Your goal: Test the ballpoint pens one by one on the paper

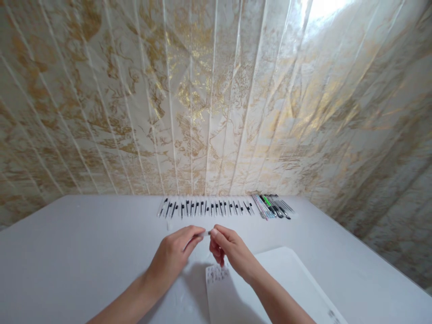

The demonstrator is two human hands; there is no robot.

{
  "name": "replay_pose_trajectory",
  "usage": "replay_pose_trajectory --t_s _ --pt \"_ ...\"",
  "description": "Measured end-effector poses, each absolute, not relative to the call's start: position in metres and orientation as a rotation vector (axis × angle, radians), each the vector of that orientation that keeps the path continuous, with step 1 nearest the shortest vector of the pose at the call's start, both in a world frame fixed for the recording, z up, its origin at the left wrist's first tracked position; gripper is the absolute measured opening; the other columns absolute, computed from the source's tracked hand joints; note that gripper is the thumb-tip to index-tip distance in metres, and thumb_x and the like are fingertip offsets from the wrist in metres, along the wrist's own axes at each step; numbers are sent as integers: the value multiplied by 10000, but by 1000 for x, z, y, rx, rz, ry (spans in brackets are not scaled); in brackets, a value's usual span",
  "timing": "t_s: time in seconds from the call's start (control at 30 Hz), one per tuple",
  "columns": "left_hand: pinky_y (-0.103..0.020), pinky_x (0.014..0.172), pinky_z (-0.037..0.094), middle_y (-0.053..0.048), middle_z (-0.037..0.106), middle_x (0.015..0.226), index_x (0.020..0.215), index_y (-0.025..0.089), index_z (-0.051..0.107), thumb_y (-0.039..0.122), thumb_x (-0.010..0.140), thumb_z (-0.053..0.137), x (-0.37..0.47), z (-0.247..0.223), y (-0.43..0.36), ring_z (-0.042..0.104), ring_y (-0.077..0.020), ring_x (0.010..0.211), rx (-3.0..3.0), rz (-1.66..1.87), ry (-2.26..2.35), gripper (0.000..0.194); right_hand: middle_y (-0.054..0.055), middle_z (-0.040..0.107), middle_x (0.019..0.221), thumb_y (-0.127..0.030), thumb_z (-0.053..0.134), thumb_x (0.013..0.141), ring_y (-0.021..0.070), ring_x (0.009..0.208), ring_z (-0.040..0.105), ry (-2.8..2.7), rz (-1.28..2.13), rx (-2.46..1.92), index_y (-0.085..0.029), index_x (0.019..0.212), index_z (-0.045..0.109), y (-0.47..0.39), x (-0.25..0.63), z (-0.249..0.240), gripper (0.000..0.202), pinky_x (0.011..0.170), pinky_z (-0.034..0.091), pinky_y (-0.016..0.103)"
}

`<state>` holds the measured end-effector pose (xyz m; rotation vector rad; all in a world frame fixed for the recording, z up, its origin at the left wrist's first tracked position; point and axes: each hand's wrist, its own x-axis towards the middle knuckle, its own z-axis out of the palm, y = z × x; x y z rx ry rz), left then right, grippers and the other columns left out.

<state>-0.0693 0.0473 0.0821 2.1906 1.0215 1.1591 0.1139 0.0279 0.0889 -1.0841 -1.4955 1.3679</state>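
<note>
Above the middle of the table, both hands meet at a small pale tube-like piece (205, 234) with a dark end. My left hand (175, 245) is closed, its thumb and fingertips pinching the pale side. My right hand (231, 247) pinches at the dark end, its other fingers curled under. Most of the piece is hidden by the fingers, so its exact kind cannot be made out. Beyond the hands lies a row of slim clear pen-like pieces (205, 208) with black parts. A small white piece (169, 226) rests just in front of that row.
Several pens (272, 207), one bright green, lie side by side at the right end of the row. A white board or tray (286, 274) with dark marks at its corner sits under my right forearm. Behind the white table (77, 252) hangs a gold-patterned sheet (189, 112).
</note>
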Motion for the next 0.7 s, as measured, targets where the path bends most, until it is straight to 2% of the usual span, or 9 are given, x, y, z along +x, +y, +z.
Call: replay_pose_trajectory --t_s 0.07,0.13,0.23,0.3,0.33,0.4,0.5,0.57,0.7 --pt "-265 812 488 6 725 946 943 247 642 341 917 512 -64 98 49 668 -182 901 1997 1149 1085 163 -53 456 593 -540 494 856 87 472 437 -1501 1319 -1028 -198 752 477 31 113 93 358 406 355 186" --pt "-295 863 481 -6 723 971 948 236 639 384 925 501 -56 114 50 660 -196 942 1860 1138 1018 204 -42 489 663 -460 596 812 86 513 448 -1584 1245 -1066 -191 843 525 35 109 97 280 418 349 183" --pt "-308 839 508 -38 719 1032 983 217 641 418 925 498 -47 127 53 667 -213 947 1732 1070 845 254 -45 462 615 -302 638 780 75 519 389 -1731 1124 -1141 -166 722 576 41 98 103 160 440 290 190" --pt "-324 868 506 -56 709 1081 1042 211 645 420 948 445 -51 126 61 656 -221 988 1754 1029 798 305 -57 420 542 -257 611 785 68 498 351 -1724 1116 -1154 -155 622 573 42 94 110 195 449 266 199" --pt "-343 909 487 -62 699 1111 1087 211 642 407 965 402 -58 121 68 642 -225 1025 1815 1011 812 333 -55 436 530 -248 599 788 69 492 360 -1695 1126 -1162 -151 633 598 41 94 114 183 449 272 200" --pt "-386 1000 420 -61 676 1169 1170 226 613 349 971 373 -81 105 85 597 -226 1111 2019 1018 966 336 -19 559 593 -257 591 797 87 514 443 -1618 1141 -1186 -147 775 677 34 104 121 142 449 318 198" --pt "-452 965 435 -91 669 1172 1135 205 639 168 892 389 -123 68 107 595 -258 1090 2444 883 1179 350 62 682 803 -330 575 834 141 652 571 -1519 1114 -1201 -163 960 712 13 130 121 250 485 406 212" --pt "-433 975 429 -64 660 1203 1106 234 652 59 844 351 -143 44 114 568 -235 1137 2657 821 1146 435 72 682 814 -350 572 840 156 685 586 -1478 1122 -1273 -167 937 723 -2 147 111 256 515 437 228" --pt "-361 940 454 -33 654 1140 1057 254 635 51 860 366 -151 25 108 573 -211 1087 2742 786 1146 390 38 631 728 -322 580 814 148 649 552 -1371 1166 -1405 -165 892 684 -20 163 81 204 515 431 230"
